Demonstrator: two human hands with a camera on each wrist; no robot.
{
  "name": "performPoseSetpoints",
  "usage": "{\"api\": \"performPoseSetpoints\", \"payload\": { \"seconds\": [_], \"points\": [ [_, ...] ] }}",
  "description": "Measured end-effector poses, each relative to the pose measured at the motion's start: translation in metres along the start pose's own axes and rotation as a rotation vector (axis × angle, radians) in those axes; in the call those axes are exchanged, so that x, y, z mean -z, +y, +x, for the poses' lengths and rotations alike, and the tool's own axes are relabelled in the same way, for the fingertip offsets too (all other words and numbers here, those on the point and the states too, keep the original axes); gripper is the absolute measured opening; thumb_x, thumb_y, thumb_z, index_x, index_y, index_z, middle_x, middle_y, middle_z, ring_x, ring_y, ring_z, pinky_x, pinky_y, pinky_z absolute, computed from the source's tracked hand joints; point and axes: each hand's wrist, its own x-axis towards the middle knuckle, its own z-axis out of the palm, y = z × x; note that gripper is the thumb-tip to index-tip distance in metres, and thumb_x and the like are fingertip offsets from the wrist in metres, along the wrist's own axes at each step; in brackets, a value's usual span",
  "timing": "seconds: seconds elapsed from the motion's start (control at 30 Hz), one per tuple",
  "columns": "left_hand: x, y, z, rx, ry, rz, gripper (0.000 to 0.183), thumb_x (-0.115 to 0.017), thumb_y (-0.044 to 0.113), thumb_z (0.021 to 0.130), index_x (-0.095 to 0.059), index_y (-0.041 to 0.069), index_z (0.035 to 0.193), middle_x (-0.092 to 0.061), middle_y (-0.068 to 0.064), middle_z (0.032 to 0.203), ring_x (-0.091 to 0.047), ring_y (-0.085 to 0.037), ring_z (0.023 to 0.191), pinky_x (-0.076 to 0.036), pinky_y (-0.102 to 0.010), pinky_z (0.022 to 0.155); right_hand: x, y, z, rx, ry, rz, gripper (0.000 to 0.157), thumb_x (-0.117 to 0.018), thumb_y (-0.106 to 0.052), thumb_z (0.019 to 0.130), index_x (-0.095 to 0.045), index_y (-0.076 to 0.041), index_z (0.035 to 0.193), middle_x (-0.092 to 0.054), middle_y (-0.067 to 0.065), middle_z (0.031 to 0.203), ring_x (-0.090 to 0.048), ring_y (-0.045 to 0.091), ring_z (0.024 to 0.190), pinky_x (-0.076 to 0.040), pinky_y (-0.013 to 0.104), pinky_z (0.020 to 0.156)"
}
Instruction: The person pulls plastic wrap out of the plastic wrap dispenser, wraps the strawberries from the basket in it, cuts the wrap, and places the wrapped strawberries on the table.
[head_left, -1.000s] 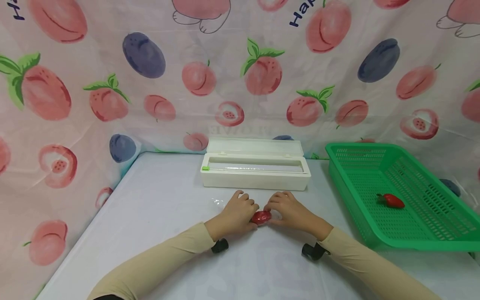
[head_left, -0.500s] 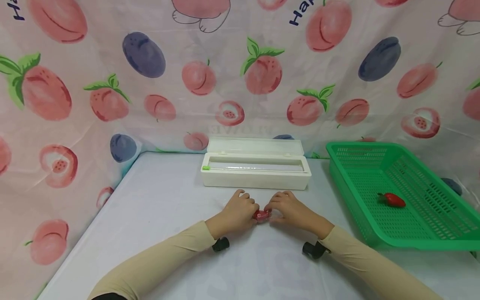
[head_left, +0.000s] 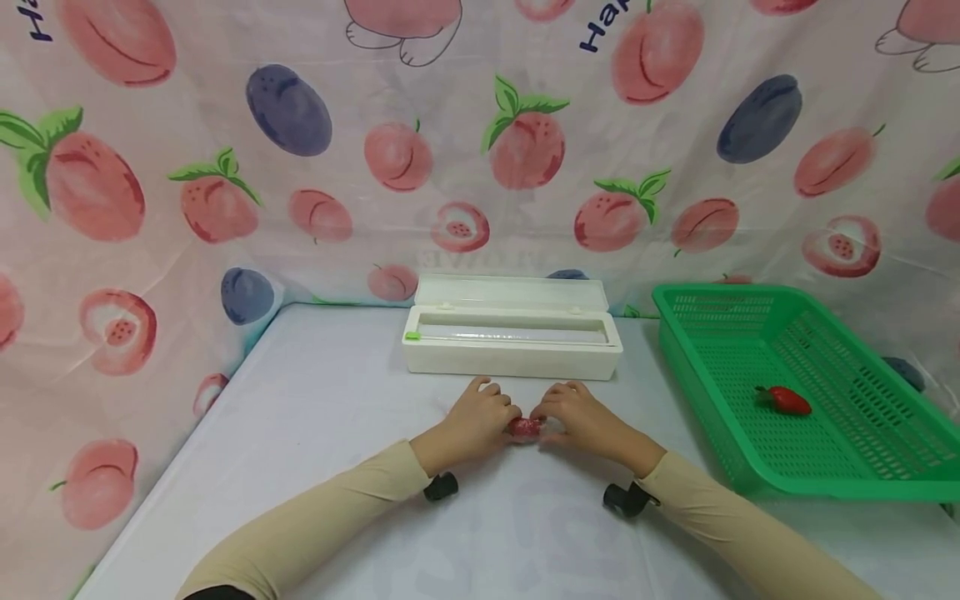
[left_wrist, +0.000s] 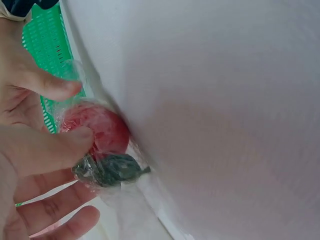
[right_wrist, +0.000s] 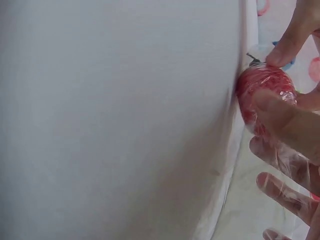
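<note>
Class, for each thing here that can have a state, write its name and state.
Wrapped red item: held, enclosed in clear film
Left hand: pinching the wrapped red item
Right hand: likewise pinching it
White box: lid open
Film roll: inside the box
Green basket: upright
Loose red item: lying in the basket

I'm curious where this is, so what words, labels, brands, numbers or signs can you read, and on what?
"Ha": fruit-patterned backdrop, top left, cut off.
"Hap": same backdrop, top centre, last letter cut off.
Pale letters low on the backdrop: too faint to read.
Marks on the white tablecloth: too faint.
Wrapped red thing, white box, green basket: no readable text.
</note>
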Motion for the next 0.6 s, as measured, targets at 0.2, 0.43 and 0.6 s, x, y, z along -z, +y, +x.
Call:
{"api": "performPoseSetpoints", "payload": {
  "seconds": [0.2,0.43,0.6],
  "points": [
    [0.0007,-0.0033,-0.0006,-0.031,0.021,0.026,0.034,-0.076,0.039,0.074,-0.067,0.019,0.099,-0.068,0.005,0.095,-0.056,-0.015,0.097,-0.039,-0.038,0.1,-0.0032,0.0017,-0.0006,0.0,-0.016,-0.02,0.023,-0.075,-0.027,0.077,-0.073,-0.014,0.095,-0.07,-0.005,0.087,-0.058,0.015,0.091,-0.04,0.039,0.085],
    [-0.0014,-0.004,0.0007,-0.018,-0.083,0.034,0.039,-0.072,0.043,0.077,-0.067,0.016,0.104,-0.069,0.003,0.098,-0.059,-0.016,0.097,-0.038,-0.041,0.103,-0.0022,-0.001,-0.0009,-0.024,-0.036,-0.064,0.043,-0.074,-0.039,0.076,-0.067,-0.013,0.109,-0.068,0.001,0.102,-0.058,0.022,0.103,-0.042,0.046,0.092],
    [-0.0015,-0.0039,0.0001,-0.006,-0.093,0.005,0.031,-0.071,0.04,0.079,-0.069,0.015,0.097,-0.069,0.002,0.09,-0.058,-0.015,0.089,-0.041,-0.038,0.097,-0.0023,-0.0037,0.0007,0.088,0.023,-0.205,0.048,-0.078,-0.044,0.07,-0.065,-0.015,0.105,-0.066,-0.001,0.099,-0.058,0.019,0.099,-0.044,0.041,0.087]
  ]
}}
